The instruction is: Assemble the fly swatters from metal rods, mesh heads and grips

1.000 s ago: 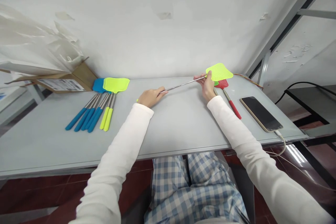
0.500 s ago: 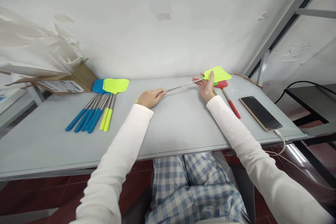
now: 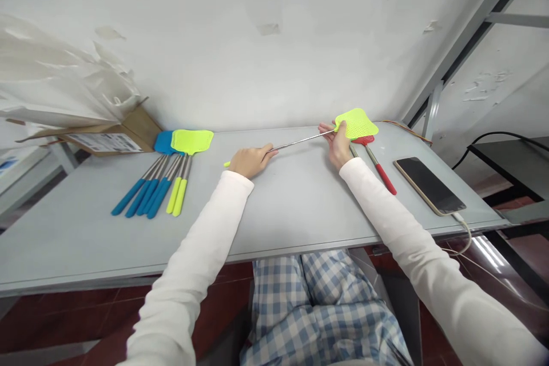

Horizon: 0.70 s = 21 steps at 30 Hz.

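Note:
A yellow-green fly swatter [image 3: 357, 124] with an extended metal rod is stretched between my two hands above the table. My left hand [image 3: 249, 161] is closed round its handle end; a bit of the yellow grip pokes out on the left. By the swatter's head, my right hand [image 3: 338, 143] pinches the base with the thumb on top and the other fingers below. Beneath and beside that hand lies a red fly swatter [image 3: 384, 177], partly covered. To the left rest several blue fly swatters [image 3: 137, 194] and two yellow-green fly swatters [image 3: 193, 140], side by side with their heads overlapping.
A smartphone [image 3: 429, 186] with a white charging cable [image 3: 465, 234] lies on the right of the grey table [image 3: 291, 211]. An opened cardboard box [image 3: 128, 131] stands at the back left. Behind the table rises a white wall [image 3: 300, 57]; a metal frame [image 3: 463, 40] slants on the right.
My hands keep their hold on the swatter, with the left hand shifted slightly along with the view. A little more of the yellow grip shows left of my left hand.

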Tool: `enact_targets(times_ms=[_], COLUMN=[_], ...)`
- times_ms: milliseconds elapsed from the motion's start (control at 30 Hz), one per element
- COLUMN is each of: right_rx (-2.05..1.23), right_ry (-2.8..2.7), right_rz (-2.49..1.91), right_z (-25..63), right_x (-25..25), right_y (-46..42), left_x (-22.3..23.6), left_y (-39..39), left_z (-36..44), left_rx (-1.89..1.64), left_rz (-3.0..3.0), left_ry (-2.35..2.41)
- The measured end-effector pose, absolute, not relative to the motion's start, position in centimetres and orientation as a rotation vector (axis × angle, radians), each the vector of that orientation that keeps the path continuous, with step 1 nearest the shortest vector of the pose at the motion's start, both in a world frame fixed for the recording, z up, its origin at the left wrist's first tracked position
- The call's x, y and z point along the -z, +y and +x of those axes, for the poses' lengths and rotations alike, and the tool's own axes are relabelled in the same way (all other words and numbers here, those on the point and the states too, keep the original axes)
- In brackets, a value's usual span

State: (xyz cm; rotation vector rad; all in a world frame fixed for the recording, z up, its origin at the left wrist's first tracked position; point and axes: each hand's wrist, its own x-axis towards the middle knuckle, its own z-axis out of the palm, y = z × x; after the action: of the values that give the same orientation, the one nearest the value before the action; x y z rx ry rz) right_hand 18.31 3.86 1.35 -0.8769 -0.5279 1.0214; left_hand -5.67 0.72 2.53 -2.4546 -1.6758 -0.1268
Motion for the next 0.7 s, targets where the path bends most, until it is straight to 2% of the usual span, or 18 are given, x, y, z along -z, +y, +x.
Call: enact_targets(times_ms=[300,500,700], right_rx=[-1.144,-1.223,-1.328], right_ry=[-0.841,-0.909,-0.715], right_rz=[-0.806,-0.737,-0.755], right_z=[10.4,11.0,12.1], right_x=[-1.1,-2.3,-1.9], right_y=[-0.3,-0.9,-0.1], left_x=[-1.9,-2.3,-1.6], left_y=[-0.5,-1.1,-0.9], left_z=[-2.0,-1.5,-1.9], left_rx=[0.332,0.472,0.456], left_rz=[-2.542,-2.495,-2.484], left_ry=[-1.653,-1.729,-1.783])
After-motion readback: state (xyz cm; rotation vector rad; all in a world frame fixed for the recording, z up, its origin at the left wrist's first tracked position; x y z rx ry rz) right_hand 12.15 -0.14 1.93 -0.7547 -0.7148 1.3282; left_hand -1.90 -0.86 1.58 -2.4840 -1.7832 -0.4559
